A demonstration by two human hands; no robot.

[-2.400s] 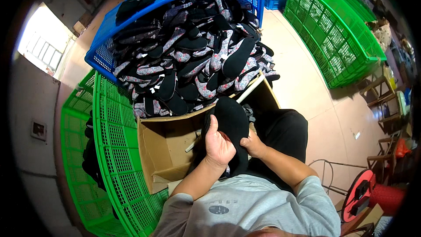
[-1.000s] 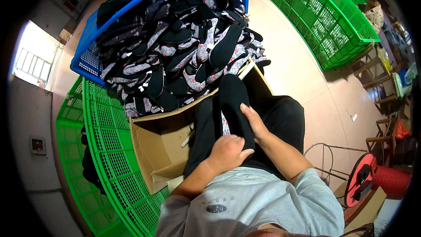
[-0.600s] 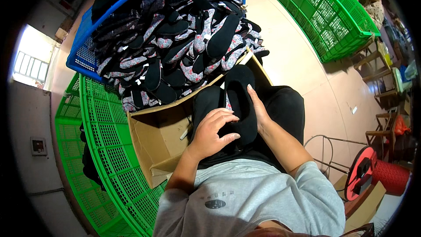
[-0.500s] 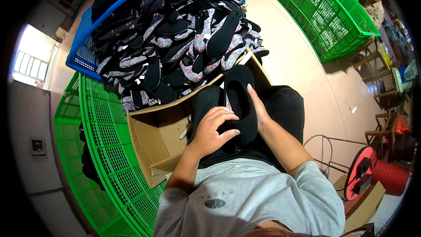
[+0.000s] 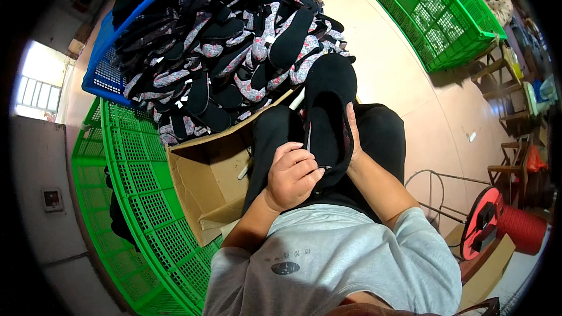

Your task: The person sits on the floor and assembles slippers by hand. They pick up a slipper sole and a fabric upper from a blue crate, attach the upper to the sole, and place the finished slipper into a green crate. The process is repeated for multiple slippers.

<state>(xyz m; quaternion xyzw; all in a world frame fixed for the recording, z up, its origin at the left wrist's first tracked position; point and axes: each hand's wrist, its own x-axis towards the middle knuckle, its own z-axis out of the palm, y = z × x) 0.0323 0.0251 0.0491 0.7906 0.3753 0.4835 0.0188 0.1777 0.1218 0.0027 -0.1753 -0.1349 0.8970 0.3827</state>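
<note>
A black fabric shoe stands over my lap, toe pointing away and its dark opening turned up toward me. Along its right side lies my right hand, closed around it with the thumb up by the rim and the other fingers hidden behind. My left hand is curled at the heel end, its fingertips pinched on the edge of the opening. Just beyond the toe rises a big heap of shoes with black soles and pink-and-grey flowered uppers.
The heap spills from a blue crate. An open cardboard box stands by my left knee, beside green mesh crates. Another green crate sits far right. A red round stool lies on its side at right.
The shoe has tilted so more of its opening shows, and its toe has moved farther away. My left fingers, spread over the opening before, have curled into a pinch at the heel edge.
</note>
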